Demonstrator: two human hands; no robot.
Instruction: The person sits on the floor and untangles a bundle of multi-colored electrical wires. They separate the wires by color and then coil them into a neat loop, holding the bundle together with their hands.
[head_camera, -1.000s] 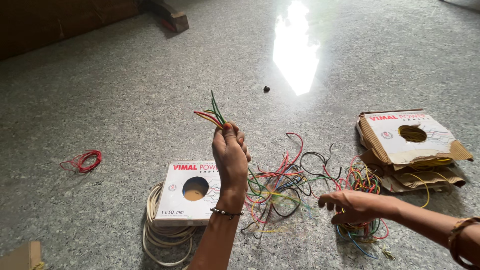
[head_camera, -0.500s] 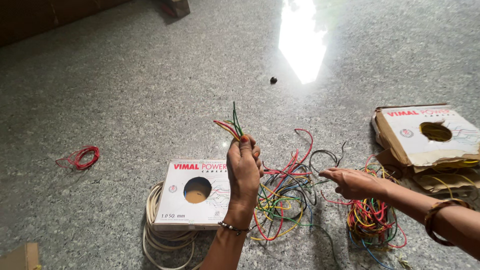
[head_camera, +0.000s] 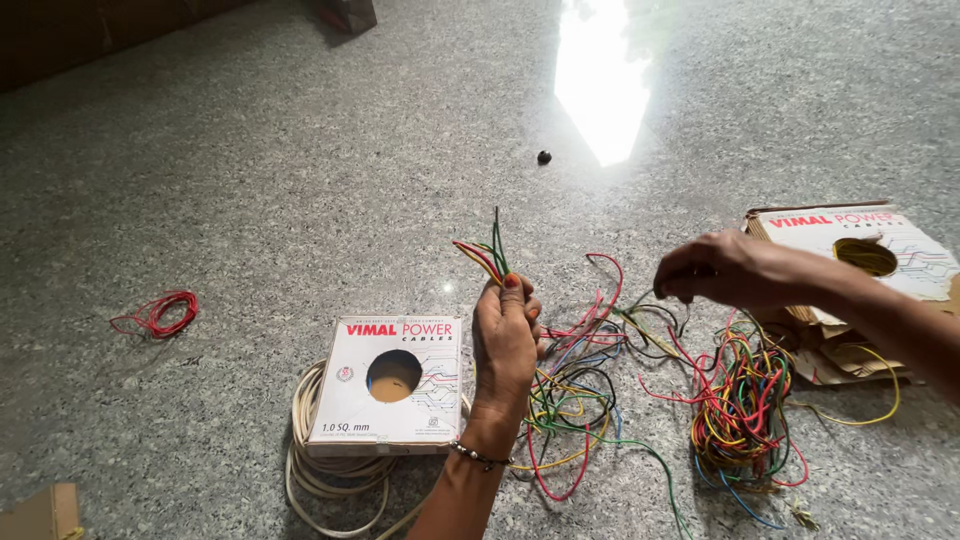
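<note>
The left hand (head_camera: 505, 340) clenched a wire bundle (head_camera: 487, 255) while the right hand (head_camera: 715, 270) pinched one strand (head_camera: 640, 325), best drawn slowly free of the tangle (head_camera: 570, 390).

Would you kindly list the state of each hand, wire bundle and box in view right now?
left hand: raised, shut on a bunch of coloured wires, ends sticking up
right hand: lifted, fingers pinching one wire
loose wires: tangled on the floor
wire coil: loosely wound, multicoloured
white box: flat, on a white cable coil
torn box: ripped open
red wire: coiled, lying apart
</note>
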